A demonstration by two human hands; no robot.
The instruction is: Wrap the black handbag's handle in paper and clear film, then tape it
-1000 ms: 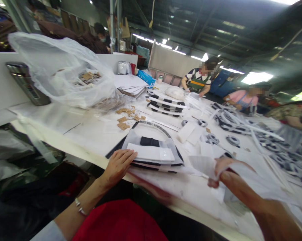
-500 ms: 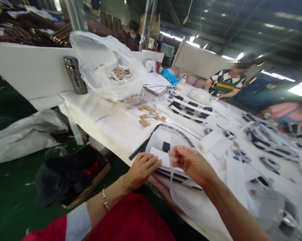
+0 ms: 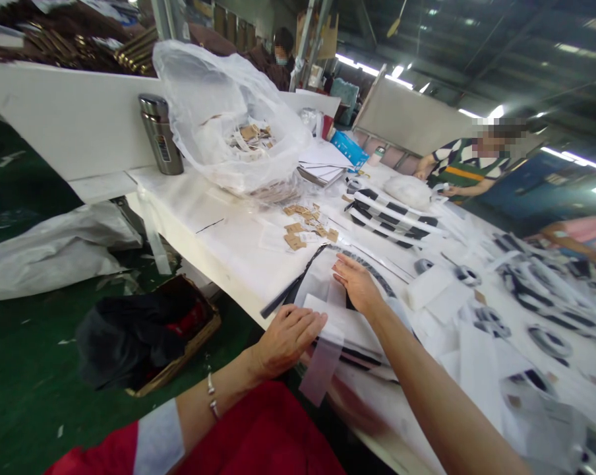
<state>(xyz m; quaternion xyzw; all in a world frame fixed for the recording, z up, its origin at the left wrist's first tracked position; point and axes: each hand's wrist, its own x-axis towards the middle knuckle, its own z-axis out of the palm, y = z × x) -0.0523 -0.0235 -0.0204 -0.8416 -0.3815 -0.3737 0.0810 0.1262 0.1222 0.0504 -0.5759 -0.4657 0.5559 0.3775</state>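
A white folded sheet (image 3: 347, 318) lies on top of a curved, dark-edged bundle (image 3: 377, 361) at the table's front edge. My left hand (image 3: 291, 336) is closed over the near left corner of this sheet, its thumb hidden. Across the sheet runs a translucent strip (image 3: 322, 369), its lower end hanging past the table edge. My right hand (image 3: 360, 284) is over the bundle with its fingertips at the strip's upper end; its thumb is out of sight. A grey mesh-like rim (image 3: 380, 277) curves behind that hand.
Brown tags (image 3: 302, 227) lie scattered beyond the bundle. A large clear plastic bag (image 3: 238, 132) and a steel flask (image 3: 162, 135) stand at the back left. Checkered pieces (image 3: 391, 214) and rolled strips cover the right side. Two co-workers stand across the table. Below left is a carton (image 3: 179, 359).
My right hand has moved up and away over the bundle, drawing the translucent strip across the white sheet. My left hand has stayed on the sheet. The view has shifted slightly.
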